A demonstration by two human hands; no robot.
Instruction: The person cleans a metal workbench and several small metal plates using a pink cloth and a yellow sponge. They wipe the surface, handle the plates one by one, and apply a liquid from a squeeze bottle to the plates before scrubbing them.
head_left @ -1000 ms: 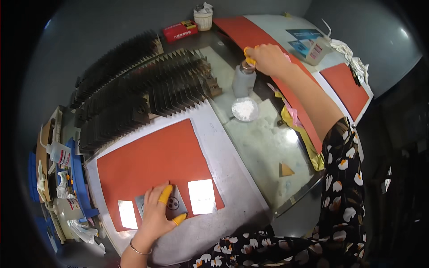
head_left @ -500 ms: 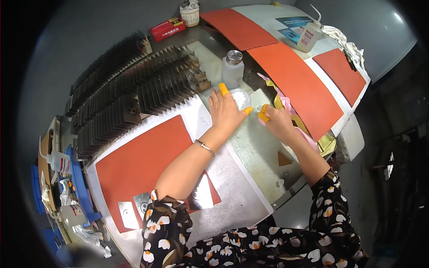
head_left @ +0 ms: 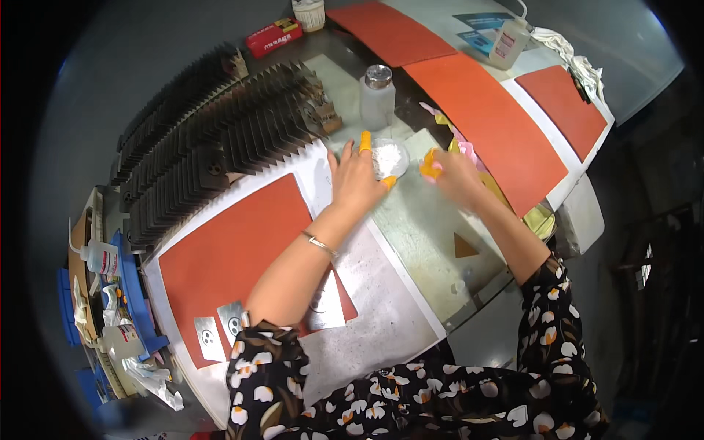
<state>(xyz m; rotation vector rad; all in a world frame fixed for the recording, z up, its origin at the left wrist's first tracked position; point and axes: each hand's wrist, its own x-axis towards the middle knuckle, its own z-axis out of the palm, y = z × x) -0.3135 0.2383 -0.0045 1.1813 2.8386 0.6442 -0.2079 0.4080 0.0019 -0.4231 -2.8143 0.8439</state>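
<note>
A small clear round dish [head_left: 403, 163] of white material, powder or bits, stands on the pale green work surface. My left hand [head_left: 355, 178] bears yellow finger cots on thumb and forefinger; these two fingers curve round the dish's left side and hold it. To the right of the dish, my right hand [head_left: 456, 176] is above the surface, slightly blurred. Its yellow-capped fingertips are pinched together, with a pinkish bit showing at them that I cannot make out. Just behind the dish stands a translucent bottle [head_left: 376, 106] with a metal cap.
Rows of dark thin plates [head_left: 220, 147] stand upright at left. A red-brown mat [head_left: 242, 249] carries shiny metal plates [head_left: 209, 339]. Orange sheets [head_left: 488, 121] and a squeeze bottle [head_left: 508, 45] lie beyond my right hand. Pink and yellow cloths [head_left: 539, 220] edge the table.
My right hand has drawn a little away from the dish, to the right and up. My left hand stays at the dish's left side. The whole view has shifted slightly.
</note>
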